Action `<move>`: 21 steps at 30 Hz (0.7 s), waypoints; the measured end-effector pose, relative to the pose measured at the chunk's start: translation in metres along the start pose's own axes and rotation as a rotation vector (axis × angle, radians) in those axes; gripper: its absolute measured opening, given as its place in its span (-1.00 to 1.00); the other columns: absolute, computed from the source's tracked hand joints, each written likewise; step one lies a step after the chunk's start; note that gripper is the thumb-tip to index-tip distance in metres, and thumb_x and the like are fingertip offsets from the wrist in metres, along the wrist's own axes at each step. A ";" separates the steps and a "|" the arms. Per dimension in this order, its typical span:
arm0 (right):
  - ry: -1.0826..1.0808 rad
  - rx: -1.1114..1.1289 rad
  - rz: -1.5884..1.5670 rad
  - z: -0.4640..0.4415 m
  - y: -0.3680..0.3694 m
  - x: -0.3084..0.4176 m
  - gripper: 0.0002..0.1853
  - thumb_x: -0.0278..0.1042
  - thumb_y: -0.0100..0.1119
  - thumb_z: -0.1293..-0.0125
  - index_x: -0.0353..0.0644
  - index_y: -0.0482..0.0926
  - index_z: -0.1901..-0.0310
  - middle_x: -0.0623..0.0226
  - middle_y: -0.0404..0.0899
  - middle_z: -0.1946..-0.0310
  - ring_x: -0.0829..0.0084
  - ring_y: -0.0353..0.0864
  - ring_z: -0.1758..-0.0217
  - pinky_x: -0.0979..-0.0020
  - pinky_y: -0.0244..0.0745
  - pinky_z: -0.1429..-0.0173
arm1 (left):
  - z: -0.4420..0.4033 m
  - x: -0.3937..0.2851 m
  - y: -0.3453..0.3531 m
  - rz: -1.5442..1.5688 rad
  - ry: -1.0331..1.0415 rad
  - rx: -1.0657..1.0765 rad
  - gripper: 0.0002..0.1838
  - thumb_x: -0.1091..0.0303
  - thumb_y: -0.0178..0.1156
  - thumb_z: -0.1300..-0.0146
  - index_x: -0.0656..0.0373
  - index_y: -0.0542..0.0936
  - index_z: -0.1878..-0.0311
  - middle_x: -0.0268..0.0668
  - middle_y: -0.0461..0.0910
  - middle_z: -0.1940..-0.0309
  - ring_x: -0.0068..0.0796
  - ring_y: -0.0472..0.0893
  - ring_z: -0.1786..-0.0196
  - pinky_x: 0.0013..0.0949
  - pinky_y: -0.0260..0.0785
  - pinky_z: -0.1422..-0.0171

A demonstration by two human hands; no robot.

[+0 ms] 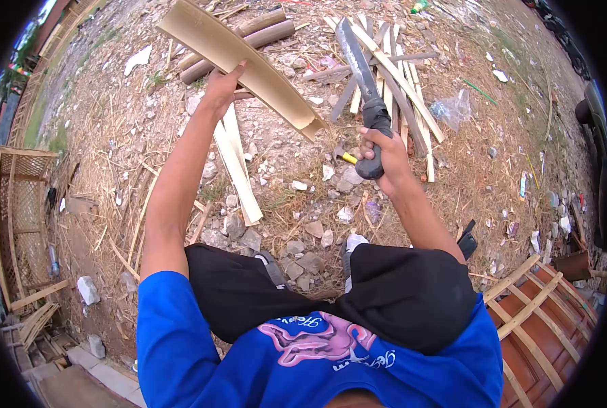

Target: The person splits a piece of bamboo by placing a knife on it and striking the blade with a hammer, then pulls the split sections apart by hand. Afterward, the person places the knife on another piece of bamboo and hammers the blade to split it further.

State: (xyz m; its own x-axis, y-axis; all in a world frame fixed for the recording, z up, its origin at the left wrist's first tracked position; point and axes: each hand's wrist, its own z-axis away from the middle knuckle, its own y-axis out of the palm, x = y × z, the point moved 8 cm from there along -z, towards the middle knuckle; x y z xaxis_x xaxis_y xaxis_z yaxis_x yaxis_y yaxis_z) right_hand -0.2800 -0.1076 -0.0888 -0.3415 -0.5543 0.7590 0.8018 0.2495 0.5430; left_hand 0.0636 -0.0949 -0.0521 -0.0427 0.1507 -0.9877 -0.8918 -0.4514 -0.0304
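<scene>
My left hand [223,88] grips the edge of a half-round length of split bamboo [242,64], its pale hollow side facing me. The bamboo slants from upper left down toward the middle. My right hand [386,155] is closed around the black handle of a machete [358,61], whose worn blade points up and away, apart from the bamboo. Behind the machete, several thin split bamboo strips [412,88] lie in a loose pile. A yellow-handled tool [348,158], perhaps a hammer, lies on the ground beside my right hand, partly hidden.
Two whole brownish poles [263,34] lie beyond the left hand. Pale strips [239,173] rest nearer my feet. Stones [310,264] and dry straw cover the ground. A lattice frame [28,211] stands at left; slats lie over a reddish-brown panel [538,326] at lower right.
</scene>
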 end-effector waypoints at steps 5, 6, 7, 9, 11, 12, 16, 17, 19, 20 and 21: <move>-0.163 -0.042 0.107 -0.016 -0.035 0.014 -0.54 -0.47 0.41 -0.14 -0.23 0.37 -0.01 0.42 0.44 0.44 0.59 0.41 0.56 0.39 0.48 0.36 | 0.007 -0.017 -0.017 0.412 0.033 0.015 -0.57 0.16 0.13 -0.43 0.24 0.41 -0.21 -0.06 0.52 -0.11 -0.15 0.54 -0.19 0.02 0.54 -0.25; -0.256 -0.061 0.142 -0.011 -0.034 0.033 -0.44 -0.40 0.48 -0.11 -0.20 0.37 -0.09 0.41 0.47 0.37 0.58 0.47 0.49 0.43 0.50 0.34 | 0.011 -0.021 -0.019 0.458 0.047 0.012 -0.56 0.15 0.12 -0.43 0.24 0.41 -0.22 -0.06 0.52 -0.11 -0.16 0.53 -0.21 0.02 0.52 -0.28; -0.335 -0.095 0.162 -0.012 -0.039 0.045 -0.42 -0.39 0.49 -0.11 -0.19 0.36 -0.11 0.41 0.48 0.37 0.59 0.47 0.48 0.45 0.49 0.35 | 0.015 -0.025 -0.019 0.505 0.061 0.010 -0.55 0.14 0.12 -0.43 0.24 0.40 -0.22 -0.07 0.51 -0.11 -0.16 0.52 -0.22 0.02 0.49 -0.31; -0.481 -0.167 0.203 -0.011 -0.047 0.068 -0.38 -0.37 0.50 -0.11 -0.17 0.35 -0.16 0.41 0.48 0.36 0.59 0.48 0.45 0.50 0.48 0.36 | 0.022 -0.032 -0.016 0.584 0.089 0.002 -0.55 0.12 0.11 -0.43 0.25 0.40 -0.20 -0.07 0.51 -0.12 -0.18 0.55 -0.19 -0.08 0.52 -0.31; -0.501 -0.173 0.167 -0.010 -0.047 0.084 -0.44 -0.34 0.51 -0.11 -0.17 0.37 -0.07 0.42 0.49 0.34 0.58 0.50 0.44 0.52 0.48 0.35 | 0.026 -0.038 -0.010 0.652 0.121 0.006 -0.55 0.10 0.11 -0.43 0.24 0.41 -0.19 -0.08 0.51 -0.11 -0.19 0.57 -0.17 -0.13 0.53 -0.31; -0.499 -0.161 0.122 -0.009 -0.045 0.091 -0.46 -0.34 0.51 -0.11 -0.16 0.38 -0.04 0.41 0.49 0.34 0.57 0.50 0.44 0.51 0.48 0.35 | 0.027 -0.039 -0.007 0.668 0.117 -0.016 -0.54 0.09 0.12 -0.42 0.23 0.42 -0.19 -0.09 0.51 -0.12 -0.22 0.58 -0.15 -0.20 0.55 -0.31; -0.535 -0.074 -0.052 0.004 -0.024 0.112 -0.50 -0.34 0.53 -0.09 -0.15 0.38 0.05 0.38 0.50 0.37 0.54 0.51 0.43 0.47 0.48 0.36 | 0.021 -0.035 0.012 0.681 0.114 0.040 -0.54 0.06 0.12 -0.41 0.20 0.43 -0.19 -0.16 0.53 -0.09 -0.27 0.59 -0.14 -0.28 0.57 -0.27; -0.554 -0.042 -0.082 0.005 -0.022 0.115 -0.50 -0.35 0.53 -0.08 -0.16 0.38 0.05 0.38 0.49 0.38 0.54 0.51 0.44 0.47 0.48 0.36 | 0.019 -0.035 0.018 0.701 0.106 0.073 -0.54 0.06 0.13 -0.40 0.19 0.43 -0.19 -0.17 0.52 -0.11 -0.27 0.58 -0.15 -0.29 0.56 -0.27; -0.563 -0.070 -0.051 0.006 -0.024 0.122 -0.49 -0.45 0.50 -0.05 -0.16 0.35 0.06 0.35 0.48 0.38 0.49 0.51 0.44 0.43 0.48 0.36 | 0.020 -0.035 0.030 0.745 0.090 0.138 -0.53 0.05 0.15 -0.39 0.18 0.43 -0.20 -0.18 0.50 -0.13 -0.29 0.56 -0.18 -0.30 0.56 -0.28; -0.566 -0.065 -0.090 0.008 -0.021 0.127 -0.50 -0.48 0.49 -0.04 -0.15 0.35 0.07 0.35 0.48 0.38 0.48 0.51 0.44 0.42 0.48 0.36 | 0.017 -0.029 0.031 0.569 0.073 0.080 -0.34 -0.15 0.08 -0.37 0.23 0.34 -0.27 -0.13 0.43 -0.21 -0.25 0.53 -0.21 -0.28 0.52 -0.29; -0.565 -0.057 -0.128 0.010 -0.016 0.133 -0.50 -0.50 0.47 -0.04 -0.15 0.34 0.08 0.35 0.48 0.38 0.47 0.51 0.44 0.41 0.48 0.36 | 0.020 -0.023 0.041 0.490 -0.014 0.135 -0.26 -0.23 0.03 -0.35 0.25 0.30 -0.30 -0.11 0.42 -0.23 -0.23 0.53 -0.21 -0.26 0.51 -0.29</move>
State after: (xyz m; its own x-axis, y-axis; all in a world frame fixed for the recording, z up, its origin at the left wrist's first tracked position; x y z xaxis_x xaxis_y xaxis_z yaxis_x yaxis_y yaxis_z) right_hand -0.3430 -0.1777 0.0068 -0.6335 -0.0636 0.7711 0.7568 0.1565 0.6346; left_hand 0.0189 -0.0995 -0.0277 -0.4762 -0.0380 -0.8785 -0.8155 -0.3546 0.4574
